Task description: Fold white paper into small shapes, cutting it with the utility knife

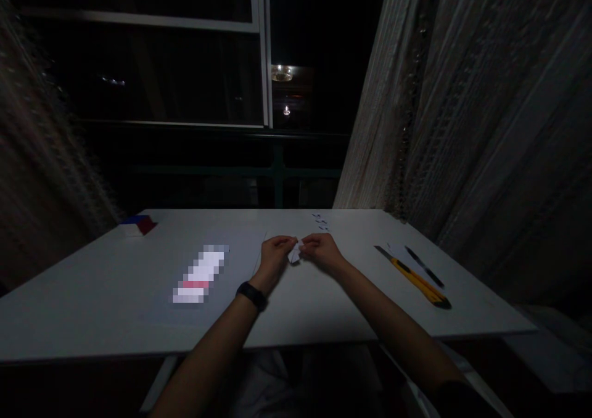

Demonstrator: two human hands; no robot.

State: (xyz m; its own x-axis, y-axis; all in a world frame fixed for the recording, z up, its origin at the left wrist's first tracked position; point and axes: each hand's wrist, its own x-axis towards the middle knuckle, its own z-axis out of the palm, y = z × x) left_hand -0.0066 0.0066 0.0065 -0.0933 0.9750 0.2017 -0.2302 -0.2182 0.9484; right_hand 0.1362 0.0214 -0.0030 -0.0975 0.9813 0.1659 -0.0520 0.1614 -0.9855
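Observation:
Both my hands meet over the middle of a white table point(319, 307). Between them is a small piece of folded white paper point(295, 255). My left hand point(277, 254), with a dark band on its wrist, pinches the paper's left side. My right hand point(324, 251) pinches it from the right, fingers curled. The paper's lower part hangs below the fingertips; its upper part is mostly hidden by them. Just beyond my hands lie several small dark-marked bits point(320, 222), too small to make out.
A yellow utility knife point(416, 280) and a black pen point(424, 266) lie at the right. To the left, a lit, pixelated phone-like rectangle point(201, 275) rests on a pale sheet point(250, 254). A blue, red and white block point(139, 225) sits at the far left, near curtains point(383, 97) and a dark window.

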